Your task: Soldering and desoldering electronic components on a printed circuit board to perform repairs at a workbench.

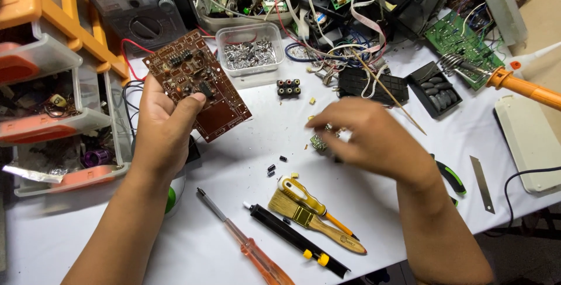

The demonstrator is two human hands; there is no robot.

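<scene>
Brown circuit board: rectangular brown printed circuit board with small dark components, held tilted above the counter, upper left of centre.
Left hand: left hand wrapped round the board's lower left edge, thumb pressed on its face.
Right hand: right hand blurred, over the middle of the white-covered counter, fingers curled together; seems to pinch a small metallic part, grip unclear.
Clear tub: clear rectangular plastic tub just beyond the board, holds a heap of small silvery metal bits.
Black tray: black plastic tray at right, holds a row of dark oval pieces.
Drawers: orange-and-clear plastic drawer unit at left edge, drawers open, mixed small parts inside, too small to tell.
Loose tools: wooden-handled flat paintbrush, yellow-handled screwdriver, orange clear-handled screwdriver, black tube tool with yellow end, all lying near the front edge.
Far right: orange-handled soldering iron.
</scene>
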